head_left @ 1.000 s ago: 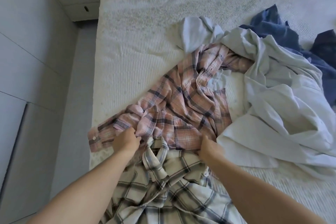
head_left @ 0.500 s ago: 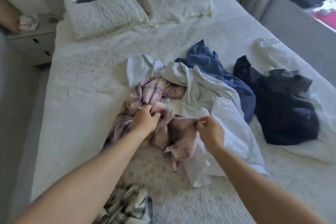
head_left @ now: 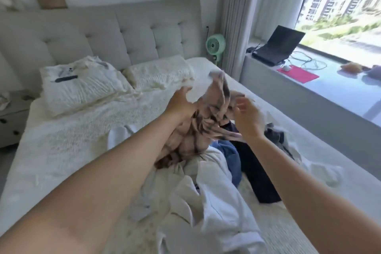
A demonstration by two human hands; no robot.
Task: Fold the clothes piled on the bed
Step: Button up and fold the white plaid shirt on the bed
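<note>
A pink plaid shirt (head_left: pixel 198 130) hangs bunched in the air above the bed (head_left: pixel 61 150). My left hand (head_left: pixel 181 103) grips it near the top, and its lower end trails onto the clothes pile. My right hand (head_left: pixel 247 117) is just right of the shirt with its fingers spread and blurred; it does not clearly hold the cloth. Under my arms lie a white garment (head_left: pixel 216 202), a blue garment (head_left: pixel 231 156) and a dark navy garment (head_left: pixel 257 171).
Two white pillows (head_left: pixel 82 84) lean on the grey headboard (head_left: pixel 123 33). A nightstand (head_left: pixel 12 115) stands at the left. A green fan (head_left: pixel 215 45) is beside the bed, and a laptop (head_left: pixel 278 45) sits on the window ledge at the right.
The pink plaid shirt has been lifted off the bed into the air. My view has tilted up toward the headboard and window. My right hand has loosened its pinch.
</note>
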